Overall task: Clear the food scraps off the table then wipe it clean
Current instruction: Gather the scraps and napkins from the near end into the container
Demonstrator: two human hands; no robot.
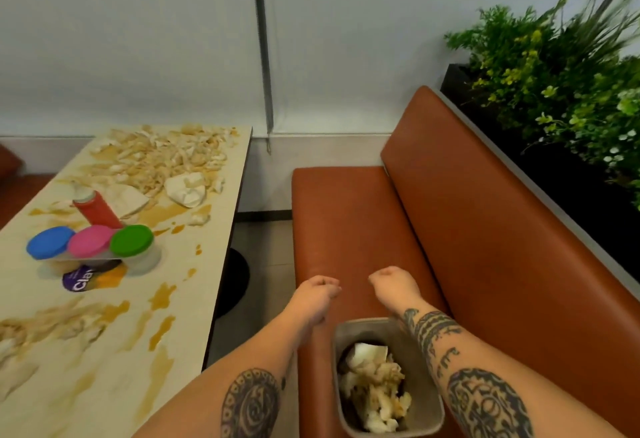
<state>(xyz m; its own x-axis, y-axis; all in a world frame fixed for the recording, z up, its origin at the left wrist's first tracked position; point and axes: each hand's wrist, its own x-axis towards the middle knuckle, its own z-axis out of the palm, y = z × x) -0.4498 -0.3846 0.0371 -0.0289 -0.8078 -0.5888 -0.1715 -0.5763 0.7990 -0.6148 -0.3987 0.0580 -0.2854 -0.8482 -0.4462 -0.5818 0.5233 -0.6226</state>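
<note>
Fingers [329, 287] curled under on left hand [317, 295] and right hand [395, 283], tips hidden, grip impossible to tell, above bench [346, 212] beyond scrap-filled bin [367, 322]; food scraps [162, 157] smeared across table [211, 230] at left, near end cut off.

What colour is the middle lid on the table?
The middle lid is pink; head view.

Bench [221, 216], 9 o'clock: matt laminate w/ sauce smears. Seat [467, 230], 3 o'clock: smooth leatherette, slight sheen. Lids [131, 241]: glossy plastic.

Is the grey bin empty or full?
Partly full: crumpled napkins and scraps lie piled inside the bin, its upper walls bare.
</note>
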